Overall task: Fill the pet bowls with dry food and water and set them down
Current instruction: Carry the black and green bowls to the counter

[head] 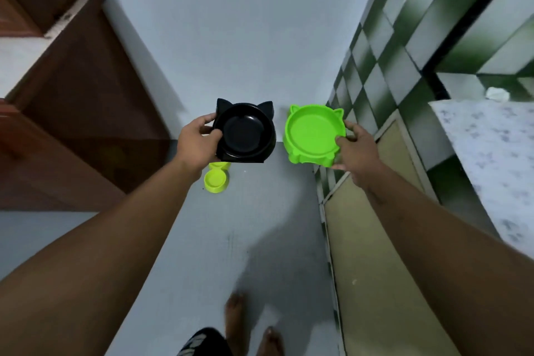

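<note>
My left hand grips the left rim of a black cat-eared pet bowl, held out in the air in front of me. My right hand grips the right rim of a bright green cat-eared bowl, level with the black one. Both bowls look empty. Below the black bowl, a smaller green bowl stands on the grey floor, with another green piece partly hidden behind it.
A brown wooden door stands at the left. On the right are a green-and-white tiled wall, a beige cabinet door and a speckled counter. My bare feet stand on the grey floor.
</note>
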`<state>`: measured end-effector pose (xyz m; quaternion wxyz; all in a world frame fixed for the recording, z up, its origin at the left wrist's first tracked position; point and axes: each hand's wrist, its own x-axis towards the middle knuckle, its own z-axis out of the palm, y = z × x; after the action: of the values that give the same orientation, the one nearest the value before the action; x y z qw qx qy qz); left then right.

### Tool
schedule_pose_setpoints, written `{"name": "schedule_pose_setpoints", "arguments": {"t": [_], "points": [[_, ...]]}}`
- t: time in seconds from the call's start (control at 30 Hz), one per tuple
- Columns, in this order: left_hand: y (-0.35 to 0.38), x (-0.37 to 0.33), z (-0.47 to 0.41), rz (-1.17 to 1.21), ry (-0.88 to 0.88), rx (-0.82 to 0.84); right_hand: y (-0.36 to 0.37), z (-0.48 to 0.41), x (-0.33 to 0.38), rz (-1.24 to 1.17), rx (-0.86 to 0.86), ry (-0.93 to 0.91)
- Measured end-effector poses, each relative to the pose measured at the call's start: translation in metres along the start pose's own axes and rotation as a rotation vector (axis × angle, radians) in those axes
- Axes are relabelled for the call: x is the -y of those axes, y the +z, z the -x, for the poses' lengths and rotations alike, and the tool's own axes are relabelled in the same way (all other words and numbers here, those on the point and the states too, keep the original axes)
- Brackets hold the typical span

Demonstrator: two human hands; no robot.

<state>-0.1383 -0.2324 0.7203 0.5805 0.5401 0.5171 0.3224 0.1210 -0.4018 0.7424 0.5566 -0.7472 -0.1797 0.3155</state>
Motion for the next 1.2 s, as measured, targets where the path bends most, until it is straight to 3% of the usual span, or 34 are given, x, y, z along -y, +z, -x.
{"name": "schedule_pose_setpoints", "arguments": {"t": [0.23, 0.67, 0.87, 1.2], "points": [[-0.013, -0.005, 0.085, -0.014, 0.011, 0.122, -0.040, 0.103, -0.008, -0.045, -0.116, -0.001], [-0.095, 0.014, 0.236, -0.090, 0.071, 0.372, -0.038, 0.354, -0.065, -0.104, -0.418, 0.035], [-0.079, 0.019, 0.313, -0.085, 0.080, 0.529, -0.087, 0.448, -0.092, -0.097, -0.584, 0.037], [-0.028, 0.075, 0.491, -0.196, 0.050, 0.872, -0.187, 0.648, -0.207, -0.119, -0.888, 0.106]]}}
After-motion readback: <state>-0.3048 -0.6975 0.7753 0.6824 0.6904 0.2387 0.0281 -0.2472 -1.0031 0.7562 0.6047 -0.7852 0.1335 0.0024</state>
